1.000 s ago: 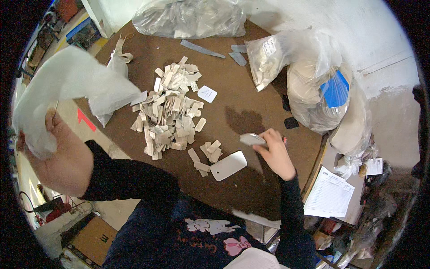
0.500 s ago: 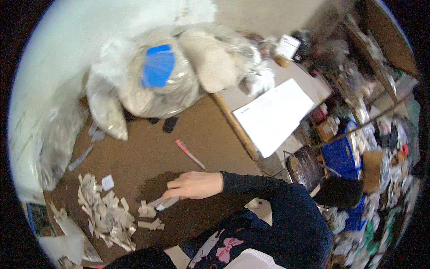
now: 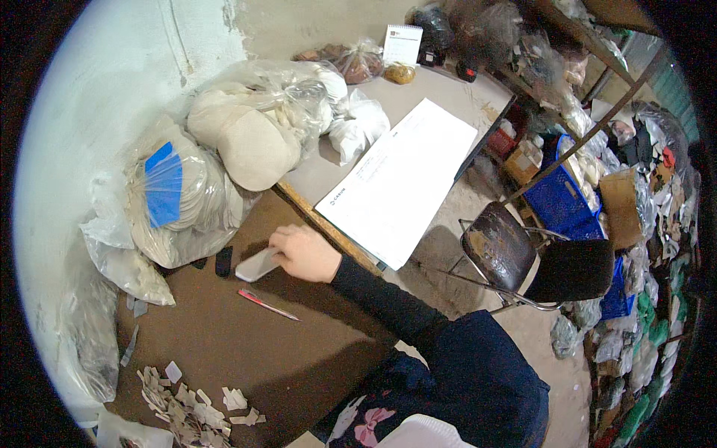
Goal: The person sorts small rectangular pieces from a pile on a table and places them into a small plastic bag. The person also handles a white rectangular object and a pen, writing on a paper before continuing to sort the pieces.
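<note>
My right hand reaches over the far part of the brown tabletop, its fingers closed on the near end of a whitish flat oblong piece with rounded corners. What kind of thing it is, I cannot tell. Beyond the piece lies a small black oblong item. A red and white pen rests on the table nearer to me. Cut scraps of pale material lie heaped at the lower left, with a few loose scraps beside them. My left hand is out of view.
Clear bags of pale round pieces stand along the wall, one with a blue sheet. White papers cover part of a grey table behind a wooden edge. A folding chair and blue crate stand to the right.
My right hand has moved away from the scraps to the far side of the table, past the pen, with a pale flat piece in it. The whole view has shifted to the right.
</note>
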Tool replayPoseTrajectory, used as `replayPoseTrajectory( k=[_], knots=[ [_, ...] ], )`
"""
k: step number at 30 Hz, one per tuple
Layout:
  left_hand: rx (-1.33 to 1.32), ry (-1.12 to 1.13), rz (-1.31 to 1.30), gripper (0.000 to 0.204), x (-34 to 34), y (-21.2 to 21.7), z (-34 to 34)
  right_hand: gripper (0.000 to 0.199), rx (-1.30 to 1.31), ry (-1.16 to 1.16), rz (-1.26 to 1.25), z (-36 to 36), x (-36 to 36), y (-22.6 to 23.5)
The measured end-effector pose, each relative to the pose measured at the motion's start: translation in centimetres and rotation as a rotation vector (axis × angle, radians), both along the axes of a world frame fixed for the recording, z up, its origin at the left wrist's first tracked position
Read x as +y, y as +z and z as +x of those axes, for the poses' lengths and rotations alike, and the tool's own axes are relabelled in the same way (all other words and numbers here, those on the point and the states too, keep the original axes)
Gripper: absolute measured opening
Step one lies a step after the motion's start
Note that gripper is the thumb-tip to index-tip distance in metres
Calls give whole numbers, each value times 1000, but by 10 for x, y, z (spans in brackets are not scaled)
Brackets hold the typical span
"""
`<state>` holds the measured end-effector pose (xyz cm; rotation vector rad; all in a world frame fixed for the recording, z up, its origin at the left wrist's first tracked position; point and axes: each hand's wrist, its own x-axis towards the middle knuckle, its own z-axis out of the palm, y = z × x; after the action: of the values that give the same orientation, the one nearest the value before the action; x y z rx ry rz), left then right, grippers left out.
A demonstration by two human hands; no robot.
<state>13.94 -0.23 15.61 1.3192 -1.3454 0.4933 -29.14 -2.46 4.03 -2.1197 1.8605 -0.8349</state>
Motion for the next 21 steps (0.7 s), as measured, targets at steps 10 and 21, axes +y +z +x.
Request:
replayPoseTrajectory(
  k=[10, 21],
  knots=[
    [248, -979, 359, 22, 9, -6, -69, 86, -532, 624, -251, 41, 23, 25],
    [-73, -297, 262, 36, -19, -80, -79, 88, -1427, 1112, 524, 103, 60, 19]
  ],
)
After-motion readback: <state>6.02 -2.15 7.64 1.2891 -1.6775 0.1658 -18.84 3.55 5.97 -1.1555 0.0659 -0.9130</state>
